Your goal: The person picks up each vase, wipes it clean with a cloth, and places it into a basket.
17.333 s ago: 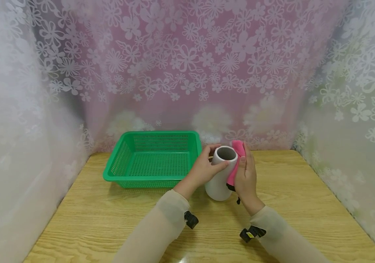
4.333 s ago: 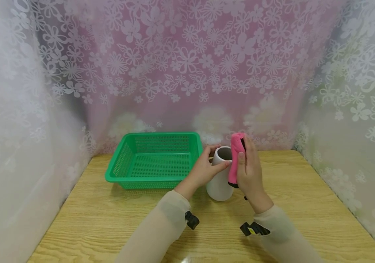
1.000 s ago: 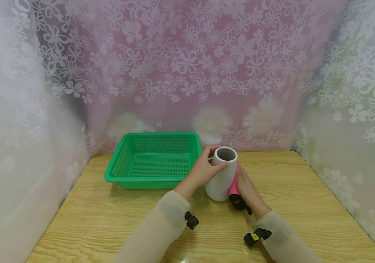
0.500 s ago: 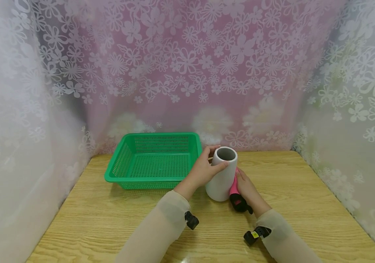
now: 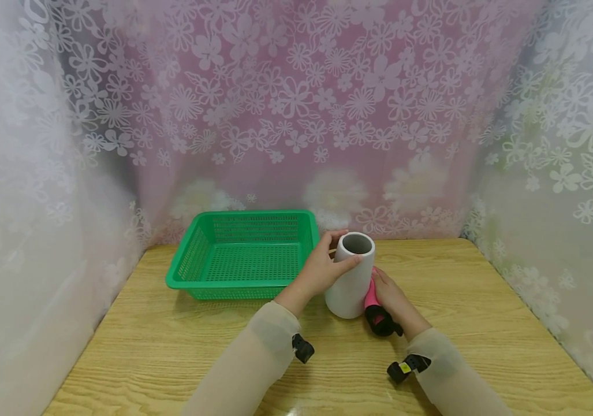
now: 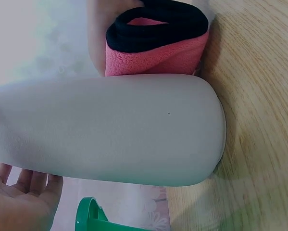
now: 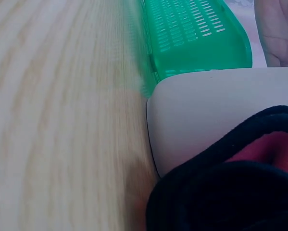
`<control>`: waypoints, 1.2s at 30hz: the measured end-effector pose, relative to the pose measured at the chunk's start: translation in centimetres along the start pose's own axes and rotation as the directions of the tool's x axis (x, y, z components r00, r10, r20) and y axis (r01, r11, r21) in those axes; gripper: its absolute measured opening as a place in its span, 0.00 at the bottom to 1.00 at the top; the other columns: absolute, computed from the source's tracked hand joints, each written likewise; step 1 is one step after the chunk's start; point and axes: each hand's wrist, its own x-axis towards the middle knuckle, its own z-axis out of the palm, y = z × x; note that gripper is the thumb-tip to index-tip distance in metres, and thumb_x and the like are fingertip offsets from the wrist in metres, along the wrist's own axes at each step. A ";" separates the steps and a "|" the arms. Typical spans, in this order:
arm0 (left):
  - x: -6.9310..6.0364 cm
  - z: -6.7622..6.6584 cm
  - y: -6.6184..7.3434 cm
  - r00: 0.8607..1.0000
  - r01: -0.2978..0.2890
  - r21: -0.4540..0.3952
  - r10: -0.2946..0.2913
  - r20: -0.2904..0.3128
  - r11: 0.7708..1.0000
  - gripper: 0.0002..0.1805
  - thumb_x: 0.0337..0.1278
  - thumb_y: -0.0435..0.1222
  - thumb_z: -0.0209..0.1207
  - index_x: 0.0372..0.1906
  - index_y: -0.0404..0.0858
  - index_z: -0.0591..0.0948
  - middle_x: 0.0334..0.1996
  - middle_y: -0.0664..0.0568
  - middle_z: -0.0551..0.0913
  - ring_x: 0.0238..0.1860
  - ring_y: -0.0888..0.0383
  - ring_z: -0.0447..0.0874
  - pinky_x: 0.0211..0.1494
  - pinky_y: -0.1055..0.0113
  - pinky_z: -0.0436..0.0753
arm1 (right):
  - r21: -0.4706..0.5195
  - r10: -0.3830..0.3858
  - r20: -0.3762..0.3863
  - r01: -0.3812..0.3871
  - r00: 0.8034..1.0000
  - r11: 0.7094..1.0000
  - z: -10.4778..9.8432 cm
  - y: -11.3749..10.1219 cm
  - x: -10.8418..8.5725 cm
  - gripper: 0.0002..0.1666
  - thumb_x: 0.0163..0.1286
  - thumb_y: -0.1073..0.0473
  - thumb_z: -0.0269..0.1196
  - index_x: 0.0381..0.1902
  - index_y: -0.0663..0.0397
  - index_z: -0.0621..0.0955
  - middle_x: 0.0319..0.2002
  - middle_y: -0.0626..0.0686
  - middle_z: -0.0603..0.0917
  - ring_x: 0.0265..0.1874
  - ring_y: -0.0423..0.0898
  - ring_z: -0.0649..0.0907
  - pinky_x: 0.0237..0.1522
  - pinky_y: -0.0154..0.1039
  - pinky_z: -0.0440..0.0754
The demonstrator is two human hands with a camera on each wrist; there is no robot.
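Note:
A white vase with a round open mouth stands upright on the wooden table. My left hand grips it near the rim, thumb on the near side and fingers round the far side. Low on the vase's right side, my right hand holds a folded pink cloth with black edging against the wall. The left wrist view shows the cloth touching the vase. In the right wrist view, black edging of the cloth covers part of the vase; the right fingers are mostly hidden.
Left of the vase stands a green plastic basket with perforated walls, close to my left hand. The wooden table runs back to a pink floral curtain, with pale curtains at both sides.
Earlier the cloth was at the vase's upper right side, then lifted beside the rim. Now it is low on the side, having shifted slightly rightward in the last second. My left hand stayed put.

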 end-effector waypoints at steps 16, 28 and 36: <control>-0.1 0.0 0.0 1.000 -0.008 0.001 0.008 0.008 1.000 0.36 0.62 0.48 0.67 0.72 0.48 0.67 0.62 0.55 0.73 0.65 0.55 0.72 0.68 0.55 0.73 | 0.022 -0.013 0.018 0.013 1.000 1.000 -0.4 0.0 -0.2 0.37 0.85 0.45 0.33 0.78 0.66 0.53 0.75 0.71 0.55 0.75 0.67 0.53 0.74 0.62 0.46; 0.2 -0.2 -0.1 1.000 -0.003 0.013 0.003 0.022 1.000 0.36 0.62 0.48 0.67 0.72 0.48 0.67 0.62 0.55 0.73 0.65 0.57 0.72 0.68 0.57 0.72 | 0.024 -0.011 0.074 0.009 0.997 1.000 -1.5 0.1 -0.1 0.36 0.85 0.45 0.33 0.78 0.65 0.53 0.74 0.71 0.57 0.74 0.67 0.56 0.74 0.63 0.48; 0.3 -0.6 -0.1 0.999 0.007 -0.013 -0.006 0.045 1.000 0.38 0.63 0.46 0.66 0.74 0.43 0.65 0.62 0.53 0.73 0.66 0.53 0.72 0.68 0.55 0.72 | -0.030 -0.007 0.076 0.009 0.997 1.000 -2.2 -0.6 -0.6 0.39 0.84 0.42 0.33 0.78 0.65 0.51 0.75 0.72 0.55 0.74 0.67 0.55 0.73 0.64 0.47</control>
